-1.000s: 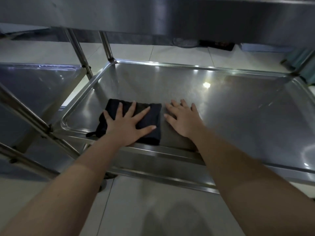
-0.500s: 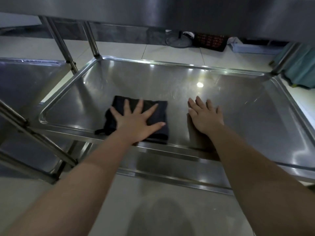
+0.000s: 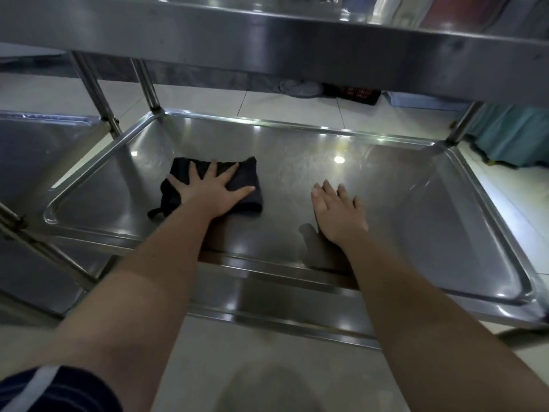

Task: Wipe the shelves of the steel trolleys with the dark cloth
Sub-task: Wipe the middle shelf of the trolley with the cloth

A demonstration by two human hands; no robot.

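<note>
**A:** Where is the dark cloth (image 3: 245,177)?

**B:** It lies folded flat in the lower shelf (image 3: 386,203) of the near trolley, a shallow steel tray with a raised rim (image 3: 297,126). It sits toward 9 o'clock from the tray's middle, apart from the rim. A small loop (image 3: 156,212) trails from its 7 o'clock corner.

**A:** And the hands?

**B:** The left hand (image 3: 208,190) presses on the cloth, palm flat, fingers (image 3: 211,172) spread wide and thumb out toward 3 o'clock. The right hand (image 3: 338,212) is palm down over bare steel at 3 o'clock of the cloth, apart from it, with its fingers straight and close together. I cannot tell whether its fingertips touch the steel.

**A:** What does that tray hold?

**B:** The cloth, both hands, and a bright spot of reflected light (image 3: 339,159) toward 12 o'clock.

**A:** And around it?

**B:** The upper shelf (image 3: 267,40) overhangs at 12 o'clock, and whatever stands on it is too blurred to name. At 9 o'clock, just beside this tray, is a neighbouring trolley's shelf (image 3: 44,150), another rimmed steel tray. An upright post (image 3: 147,84) rises from the near tray's 11 o'clock corner. On the tiled floor (image 3: 208,99) beyond sit a dark crate (image 3: 353,92) at 12 o'clock and teal fabric (image 3: 511,135) at 2 o'clock. A dark sleeve (image 3: 44,391) with a white stripe shows at 7 o'clock.
</note>
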